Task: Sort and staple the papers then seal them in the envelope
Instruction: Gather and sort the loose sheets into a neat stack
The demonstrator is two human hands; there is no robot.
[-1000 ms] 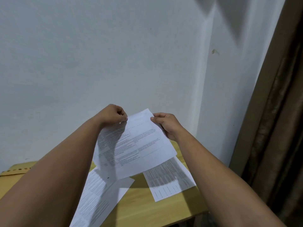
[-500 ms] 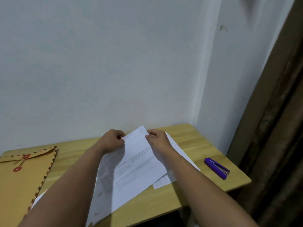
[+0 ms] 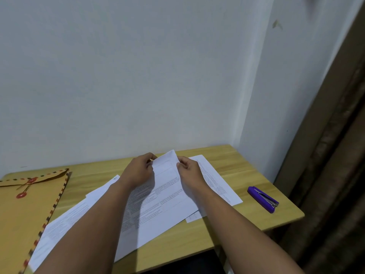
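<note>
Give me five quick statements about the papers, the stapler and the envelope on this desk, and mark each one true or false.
1. Both hands, left hand and right hand, hold the top sheet by its far edge. True.
2. The stapler is in the right hand. False: it lies on the table, right of the papers.
3. The envelope lies at the left. True.
4. The stapler is red. False: purple.
5. The held sheet is blank. False: it is printed.
</note>
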